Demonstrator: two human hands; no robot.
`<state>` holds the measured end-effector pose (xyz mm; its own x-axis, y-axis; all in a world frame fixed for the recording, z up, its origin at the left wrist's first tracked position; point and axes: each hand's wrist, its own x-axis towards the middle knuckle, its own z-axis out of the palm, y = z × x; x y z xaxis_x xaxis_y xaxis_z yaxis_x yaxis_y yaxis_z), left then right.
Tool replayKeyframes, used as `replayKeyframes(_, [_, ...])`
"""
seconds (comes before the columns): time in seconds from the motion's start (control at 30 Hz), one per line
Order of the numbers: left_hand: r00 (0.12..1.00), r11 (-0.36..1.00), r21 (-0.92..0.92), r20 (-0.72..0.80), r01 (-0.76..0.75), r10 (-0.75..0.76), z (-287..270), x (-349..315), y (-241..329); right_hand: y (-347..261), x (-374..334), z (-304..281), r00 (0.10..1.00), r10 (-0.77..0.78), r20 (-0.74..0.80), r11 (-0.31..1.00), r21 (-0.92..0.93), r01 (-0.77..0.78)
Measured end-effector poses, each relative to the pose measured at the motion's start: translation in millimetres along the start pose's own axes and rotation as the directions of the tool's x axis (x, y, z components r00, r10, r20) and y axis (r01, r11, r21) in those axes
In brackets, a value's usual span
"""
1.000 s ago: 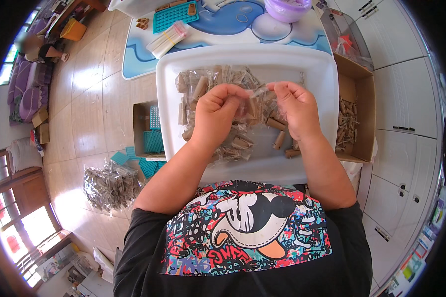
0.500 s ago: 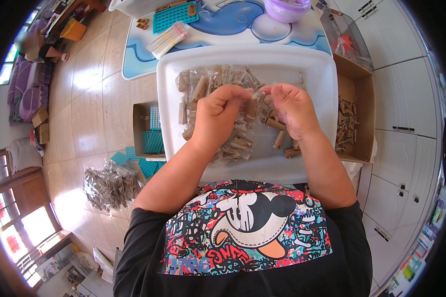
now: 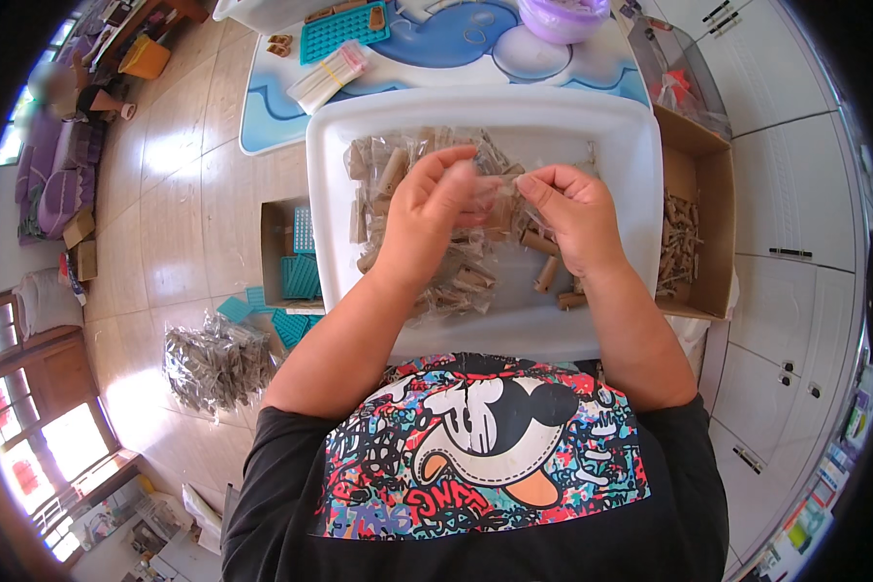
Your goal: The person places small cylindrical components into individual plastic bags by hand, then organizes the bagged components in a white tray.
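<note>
Both hands are raised over a white plastic tub holding small brown cylinders, many in clear bags. My right hand [image 3: 577, 215] pinches the edge of a small clear plastic bag [image 3: 502, 194] between thumb and fingers. Just left of that bag is my left hand [image 3: 432, 209], its index finger stretched out and apart from the thumb, which is smeared by motion. Its lower fingers lie near the bag; whether they touch it is unclear. Under the hands is a heap of bagged brown pieces [image 3: 466, 281]. Loose brown cylinders [image 3: 545, 274] lie below my right hand.
The white tub [image 3: 485, 105] stands before a blue-and-white table [image 3: 262, 107]. On the table are a bundle of clear bags [image 3: 330, 78], a teal perforated tray [image 3: 344, 37] and a purple bowl [image 3: 565, 19]. Cardboard boxes [image 3: 713, 218] flank the tub. A filled bag [image 3: 218, 364] sits on the floor.
My left hand has come away from my right fingertips, its index finger and thumb parting. My right hand has turned a little and still pinches the bag.
</note>
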<state>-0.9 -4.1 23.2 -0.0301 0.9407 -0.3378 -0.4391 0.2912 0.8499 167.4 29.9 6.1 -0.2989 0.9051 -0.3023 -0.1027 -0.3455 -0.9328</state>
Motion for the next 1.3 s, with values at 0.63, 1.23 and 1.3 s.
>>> replayKeyframes(0.63, [0.892, 0.765, 0.552, -0.08, -0.331, 0.444, -1.1, 2.3, 1.9, -12.3, -6.7, -4.5, 0.996, -0.02, 0.092, 0.993, -0.117, 0.031])
replayKeyframes(1.23, [0.527, -0.071, 0.848, 0.389, -0.526, 0.756, -11.1, 15.1, 2.9, -65.1, -55.6, -148.5, 0.539, -0.581, -0.61, 0.76, -0.17, 0.628])
replayKeyframes(1.3, [0.59, -0.103, 0.792, 0.527, -0.601, 0.612, -5.2, 11.4, -5.1, -54.2, -74.8, -189.0, 0.36, -0.508, -0.782, 0.826, -0.323, 0.463])
